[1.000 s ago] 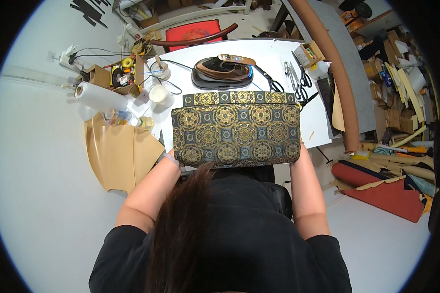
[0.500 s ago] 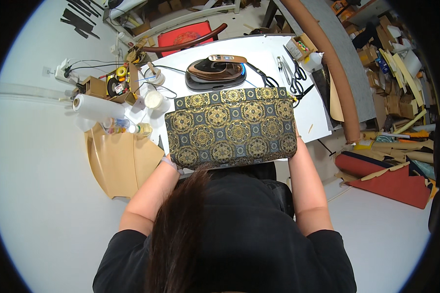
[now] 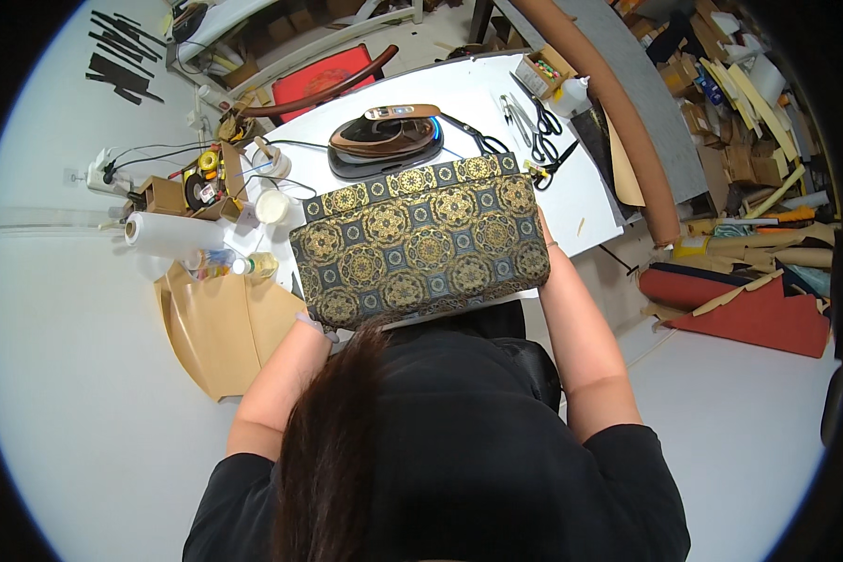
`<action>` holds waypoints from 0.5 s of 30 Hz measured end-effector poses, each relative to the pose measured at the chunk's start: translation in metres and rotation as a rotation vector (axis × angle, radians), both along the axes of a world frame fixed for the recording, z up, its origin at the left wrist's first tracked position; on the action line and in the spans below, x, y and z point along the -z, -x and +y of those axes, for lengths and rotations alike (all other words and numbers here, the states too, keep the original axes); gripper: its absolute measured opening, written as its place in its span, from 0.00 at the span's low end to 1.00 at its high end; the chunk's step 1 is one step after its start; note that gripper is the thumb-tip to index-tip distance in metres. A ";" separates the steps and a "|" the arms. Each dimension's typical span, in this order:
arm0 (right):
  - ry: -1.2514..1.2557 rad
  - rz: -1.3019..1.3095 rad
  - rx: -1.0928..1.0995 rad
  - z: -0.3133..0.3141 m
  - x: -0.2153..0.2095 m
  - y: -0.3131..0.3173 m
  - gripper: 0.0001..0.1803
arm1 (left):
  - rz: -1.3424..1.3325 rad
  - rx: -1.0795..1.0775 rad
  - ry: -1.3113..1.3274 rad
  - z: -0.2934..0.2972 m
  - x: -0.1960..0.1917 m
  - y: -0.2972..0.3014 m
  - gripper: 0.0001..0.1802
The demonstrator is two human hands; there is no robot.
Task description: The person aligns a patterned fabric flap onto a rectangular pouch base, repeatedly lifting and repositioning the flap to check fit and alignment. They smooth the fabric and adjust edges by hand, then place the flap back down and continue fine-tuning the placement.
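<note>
A wide bag-like piece of brocade fabric [image 3: 420,245], dark with gold and blue-grey medallions, is held up in front of me at the near edge of the table. A folded band runs along its far edge. My left hand [image 3: 315,325], mostly tucked behind the near left corner, has a pale band at its wrist. At the right side, my right hand [image 3: 545,232] shows only partly past the fabric. The fingers of both hands are hidden behind it. Just beyond the piece, a brown and black iron [image 3: 384,140] rests on its dark base.
Scissors [image 3: 554,167] and other tools lie on the white table [image 3: 585,211] at right, near a small box [image 3: 545,70] and white bottle [image 3: 569,96]. Jars, a white roll [image 3: 164,234] and an organiser box stand left. Tan sheet material [image 3: 220,328] hangs at the near left.
The view has turned slightly, so the whole scene sits further left and more tilted. Both hands keep hold of the brocade piece, which stays at nearly the same place over the table.
</note>
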State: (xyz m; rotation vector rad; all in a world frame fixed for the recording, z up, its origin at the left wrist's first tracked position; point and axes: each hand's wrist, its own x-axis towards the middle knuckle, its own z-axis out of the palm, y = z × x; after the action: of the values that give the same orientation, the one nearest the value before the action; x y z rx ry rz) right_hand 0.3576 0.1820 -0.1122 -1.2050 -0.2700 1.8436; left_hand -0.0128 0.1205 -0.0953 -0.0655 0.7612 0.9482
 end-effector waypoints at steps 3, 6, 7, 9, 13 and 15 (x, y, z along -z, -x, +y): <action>0.003 -0.005 0.002 -0.001 0.003 0.001 0.17 | 0.012 0.011 0.006 0.002 0.000 -0.001 0.36; 0.003 -0.011 0.000 -0.002 0.004 0.002 0.17 | 0.021 0.020 0.005 0.003 0.000 -0.002 0.36; -0.002 -0.023 -0.004 -0.003 0.004 0.003 0.17 | 0.026 0.023 0.005 0.003 -0.001 -0.001 0.36; 0.013 -0.009 0.022 -0.003 0.003 0.003 0.15 | 0.030 0.029 0.005 0.004 -0.001 -0.001 0.36; 0.013 -0.005 0.027 -0.002 0.000 0.005 0.16 | 0.046 0.031 -0.004 0.003 -0.002 0.001 0.35; 0.011 -0.052 0.002 -0.003 -0.008 0.004 0.15 | 0.055 0.032 -0.010 0.003 -0.001 0.003 0.35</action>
State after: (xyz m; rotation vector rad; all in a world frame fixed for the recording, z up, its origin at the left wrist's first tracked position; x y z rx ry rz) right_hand 0.3537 0.1793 -0.1042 -1.2619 -0.2875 1.8164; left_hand -0.0154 0.1235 -0.0939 -0.0188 0.8065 0.9264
